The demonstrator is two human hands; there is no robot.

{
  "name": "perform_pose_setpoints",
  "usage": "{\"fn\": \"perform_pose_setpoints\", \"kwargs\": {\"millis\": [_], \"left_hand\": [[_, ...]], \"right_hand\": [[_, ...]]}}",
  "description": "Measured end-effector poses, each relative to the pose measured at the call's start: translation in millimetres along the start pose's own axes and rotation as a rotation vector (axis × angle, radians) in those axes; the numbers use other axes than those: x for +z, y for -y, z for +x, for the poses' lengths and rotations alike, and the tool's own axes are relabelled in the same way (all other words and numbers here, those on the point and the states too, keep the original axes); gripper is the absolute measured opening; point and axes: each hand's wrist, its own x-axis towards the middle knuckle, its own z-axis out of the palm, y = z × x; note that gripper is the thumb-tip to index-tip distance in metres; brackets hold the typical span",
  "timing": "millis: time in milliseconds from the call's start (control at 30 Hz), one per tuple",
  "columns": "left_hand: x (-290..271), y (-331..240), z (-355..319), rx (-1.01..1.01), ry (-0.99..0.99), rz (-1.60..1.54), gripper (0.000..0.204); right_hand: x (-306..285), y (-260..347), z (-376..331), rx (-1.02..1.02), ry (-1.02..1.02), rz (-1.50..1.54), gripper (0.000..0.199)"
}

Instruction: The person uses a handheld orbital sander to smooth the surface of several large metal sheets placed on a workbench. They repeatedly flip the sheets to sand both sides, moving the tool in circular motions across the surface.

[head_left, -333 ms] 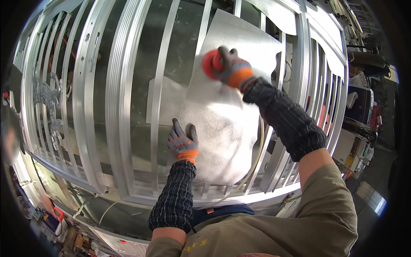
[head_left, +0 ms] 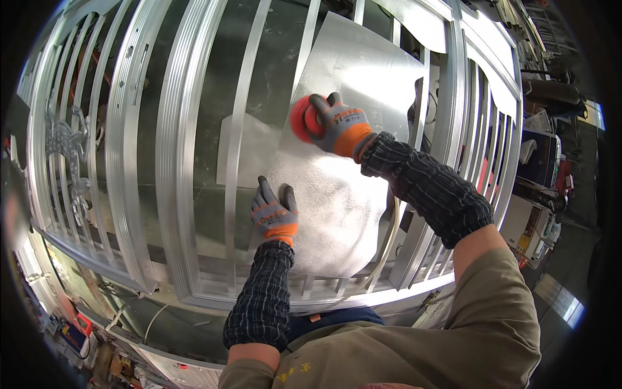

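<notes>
A pale silvery sheet (head_left: 330,220) with a grainy, shiny surface lies across the aluminium bars, its outline curved at the right and bottom. My right hand (head_left: 340,123), in a grey and orange glove, grips a red round disc-shaped tool (head_left: 301,119) against the sheet's left upper part. What kind of tool it is, I cannot make out. My left hand (head_left: 274,211), gloved alike, rests at the sheet's left edge with its fingers and thumb apart, holding nothing. Beside it, at the left, a smaller grey piece (head_left: 249,152) shows behind a bar.
The aluminium frame (head_left: 178,149) with upright bars spans the bench. A grey ornamental casting (head_left: 68,152) sits on its left bars. A pale hose (head_left: 391,236) curves past the sheet's lower right. Further right stand boxes and equipment (head_left: 538,162); tools and a red-handled item (head_left: 84,324) lie lower left.
My right hand has moved the red disc-shaped tool a little left and down over the sheet. My left hand stays nearly in place.
</notes>
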Motion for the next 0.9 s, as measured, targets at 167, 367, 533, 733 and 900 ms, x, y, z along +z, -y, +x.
{"fn": "perform_pose_setpoints", "kwargs": {"millis": [167, 367, 533, 733, 900], "left_hand": [[-10.8, -5.0, 3.3, -0.041, 0.074, -0.063, 0.076], [4.0, 2.1, 1.1, 0.036, -0.027, -0.026, 0.078], [0.0, 3.1, -0.4, 0.002, 0.004, -0.022, 0.077], [-1.6, -1.7, 0.0, -0.010, 0.028, -0.041, 0.078], [-6.5, -3.1, -0.5, -0.023, 0.059, -0.057, 0.078]], "right_hand": [[-27.4, -20.8, 50.1, 0.095, -0.247, 0.178, 0.060], [-9.1, 12.7, 24.8, -0.002, -0.107, 0.012, 0.071], [-18.5, 7.3, 34.7, -0.010, -0.137, 0.102, 0.075], [-95.7, -87.8, 156.1, 0.334, -0.372, 0.148, 0.084], [-108.8, -111.7, 175.2, 0.357, -0.337, 0.134, 0.092]]}}
